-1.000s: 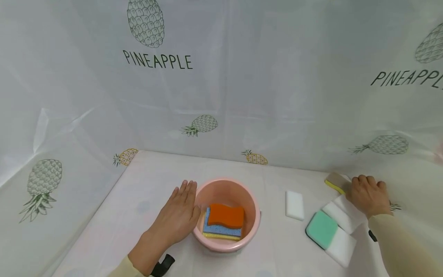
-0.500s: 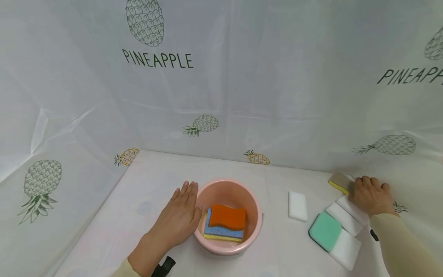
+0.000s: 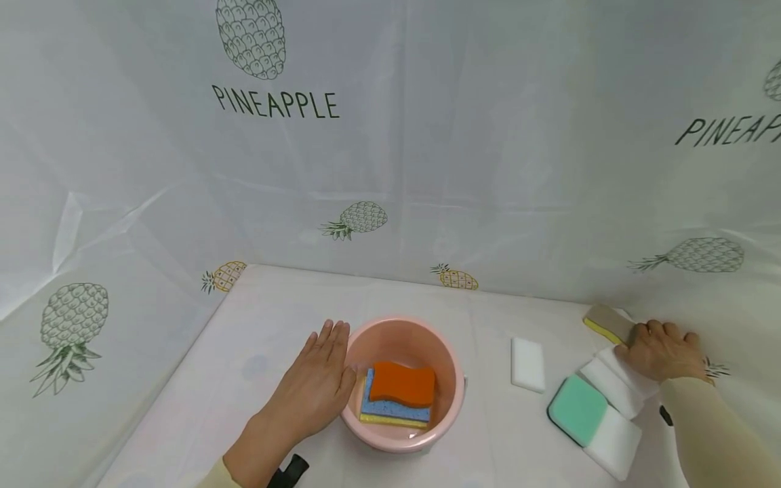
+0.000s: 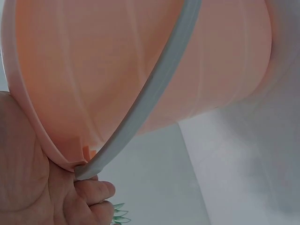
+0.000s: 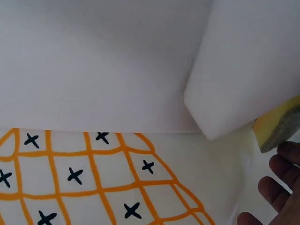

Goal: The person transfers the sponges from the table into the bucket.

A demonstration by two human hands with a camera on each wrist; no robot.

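Observation:
My left hand [image 3: 317, 386] rests with straight fingers along the left rim of a pink bucket [image 3: 454, 407]. An orange sponge [image 3: 403, 384] lies inside it on top of a blue-and-yellow sponge [image 3: 393, 409]. In the left wrist view the palm [image 4: 21, 154] presses the rim beside the grey handle [image 4: 145, 101]. Far to the right, my right hand [image 3: 665, 349] pinches the near end of a grey-and-yellow sponge [image 3: 610, 322]. Fingertips touch its grey side in the right wrist view [image 5: 281, 129]; the thumb is hidden there.
A green sponge [image 3: 577, 410] overlaps a white sponge [image 3: 615, 444], with more white sponges [image 3: 610, 386] beside the right hand. A single white sponge [image 3: 527, 364] lies between them and the bucket. Pineapple-printed sheeting [image 3: 488, 169] rises behind and at both sides.
My right hand has shifted slightly at the grey-and-yellow sponge, and a bit more of the sponge shows. The left hand stays against the bucket. The head view has turned slightly.

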